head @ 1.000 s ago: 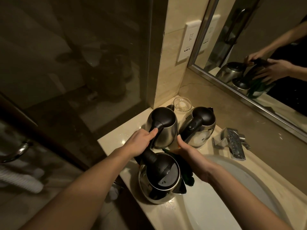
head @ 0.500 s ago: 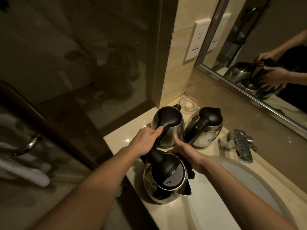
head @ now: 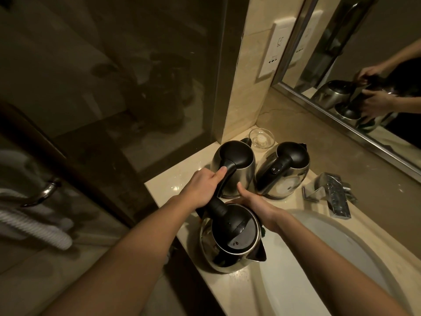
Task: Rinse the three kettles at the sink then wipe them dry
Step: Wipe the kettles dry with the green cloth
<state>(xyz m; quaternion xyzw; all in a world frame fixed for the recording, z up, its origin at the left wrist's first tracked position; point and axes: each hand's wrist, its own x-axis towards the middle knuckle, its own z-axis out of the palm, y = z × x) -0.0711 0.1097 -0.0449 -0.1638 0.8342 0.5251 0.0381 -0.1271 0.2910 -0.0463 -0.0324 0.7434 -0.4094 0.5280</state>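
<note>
Dim bathroom counter (head: 168,185) viewed from above, beside a pale oval sink (head: 319,270). Three steel kettles with black lids and handles, all upright on the counter left of the sink, none in the basin.

Near kettle (head: 230,240) at the sink's edge, spout turned toward the basin. Back-left kettle (head: 234,165) and back-right kettle (head: 284,169) side by side just behind it, close to a small glass dish (head: 262,137) in the corner.

Left hand (head: 202,190) wrapped round the near kettle's black handle, thumb stretched forward near the back-left kettle's handle. Right hand (head: 257,204) laid against the far side of the near kettle, thumb up, fingers hidden behind the lid; impossible to tell whether curled or flat, or whether holding anything. Something dark just visible under the wrist, too unclear to name.

Chrome tap (head: 335,195) at the back of the sink. Mirror (head: 364,87) above, reflecting both hands and the kettles.

Probably rigid and light when empty, heavier and prone to sloshing with water inside. Polished steel wall likely slippery when wet. Best taken by the handle, with the other hand steadying the body.
</note>
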